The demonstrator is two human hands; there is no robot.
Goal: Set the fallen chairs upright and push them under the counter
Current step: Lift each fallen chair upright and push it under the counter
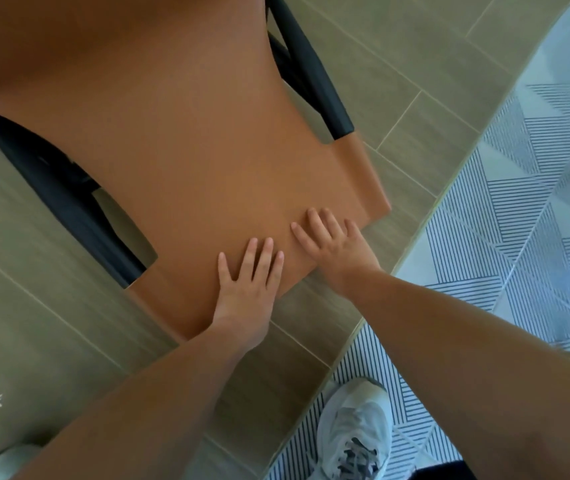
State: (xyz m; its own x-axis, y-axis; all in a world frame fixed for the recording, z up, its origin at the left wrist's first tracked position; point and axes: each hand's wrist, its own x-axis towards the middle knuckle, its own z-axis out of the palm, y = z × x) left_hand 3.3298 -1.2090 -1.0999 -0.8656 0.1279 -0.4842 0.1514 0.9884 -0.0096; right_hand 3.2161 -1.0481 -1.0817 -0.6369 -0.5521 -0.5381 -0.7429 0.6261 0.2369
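pressing flat on the chair (179, 161): left grip (245, 289), right grip (332, 247).

We count one brown chair (179, 140) with two black arms showing, two hands, the left hand (243, 289) and right hand (333, 247), one grey sneaker (356, 431), perhaps a second shoe (3, 462) at the blurred corner, and one striped rug (518, 209).
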